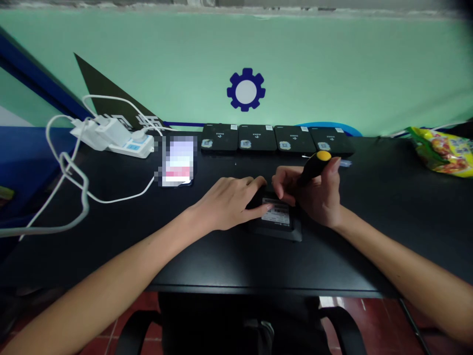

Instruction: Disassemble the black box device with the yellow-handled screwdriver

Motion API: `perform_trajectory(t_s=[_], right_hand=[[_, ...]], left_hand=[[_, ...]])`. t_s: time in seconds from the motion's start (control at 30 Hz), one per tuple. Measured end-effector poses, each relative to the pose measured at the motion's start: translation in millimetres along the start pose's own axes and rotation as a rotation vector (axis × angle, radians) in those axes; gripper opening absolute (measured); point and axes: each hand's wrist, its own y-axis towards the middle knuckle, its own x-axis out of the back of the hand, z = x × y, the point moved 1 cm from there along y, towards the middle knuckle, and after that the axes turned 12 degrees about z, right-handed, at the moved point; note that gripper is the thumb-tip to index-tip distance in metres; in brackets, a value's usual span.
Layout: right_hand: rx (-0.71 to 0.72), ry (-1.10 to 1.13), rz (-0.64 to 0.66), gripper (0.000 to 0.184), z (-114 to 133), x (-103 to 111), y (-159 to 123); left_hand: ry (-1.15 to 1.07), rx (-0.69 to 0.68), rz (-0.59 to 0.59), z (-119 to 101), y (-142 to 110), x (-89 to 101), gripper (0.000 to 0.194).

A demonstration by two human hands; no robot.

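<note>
A flat black plastic box (293, 230) lies on the desk with a white printed label facing up. My left hand (231, 199) grips it from the left, thumb on the label and fingers over the far side. In my right hand (320, 199) is a screwdriver (312, 168) with a black handle and a yellow end cap. Its handle leans up and to the right, while the fingers hide its shaft and tip. The right fingers are close over the box's far right part; whether the tip touches it I cannot tell.
Several similar black boxes (257, 138) stand in a row by the wall. A phone (180, 160) and a white power strip (138, 146) with looping cables are on the left of the black desk (221, 261). A yellow snack bag (445, 153) lies far right.
</note>
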Motion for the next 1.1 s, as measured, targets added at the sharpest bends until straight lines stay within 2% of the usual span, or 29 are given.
perform_trajectory(t_s=[0.73,1.1], right_hand=[[0.007,-0.025,-0.025,0.101,0.0,-0.2,1.5],[0.013,-0.015,-0.006,0.096,0.7,-0.8,1.2]], left_hand=[[0.0,-0.008,-0.018,1.4,0.3,-2.3,0.048],[-0.002,-0.006,-0.03,1.3,0.7,-2.8,0.047]])
